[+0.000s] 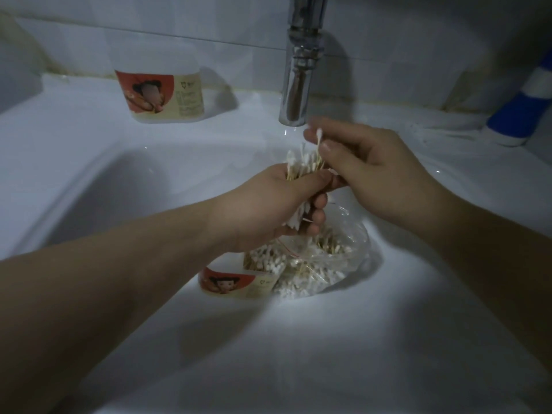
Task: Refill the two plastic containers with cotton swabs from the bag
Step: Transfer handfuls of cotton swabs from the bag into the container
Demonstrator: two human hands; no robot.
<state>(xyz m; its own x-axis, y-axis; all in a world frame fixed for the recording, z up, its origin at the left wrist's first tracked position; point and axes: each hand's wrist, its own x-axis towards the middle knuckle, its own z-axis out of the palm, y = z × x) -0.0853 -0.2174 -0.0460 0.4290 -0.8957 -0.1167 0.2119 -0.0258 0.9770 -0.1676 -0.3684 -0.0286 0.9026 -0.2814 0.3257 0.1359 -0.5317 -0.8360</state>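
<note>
Gathering step: left hand (pixel 268 204) grips a bundle of cotton swabs (pixel 301 165) over the bag (pixel 331 264) in the sink (pixel 89 174), right hand (pixel 367 171) pinches one swab (pixel 319 138) at its top — next, likely, square the bundle and seat it in the near container (pixel 236 283).

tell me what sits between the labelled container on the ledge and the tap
Nothing. In the head view the white sink ledge between the labelled container and the tap is bare, only shadowed.
</note>
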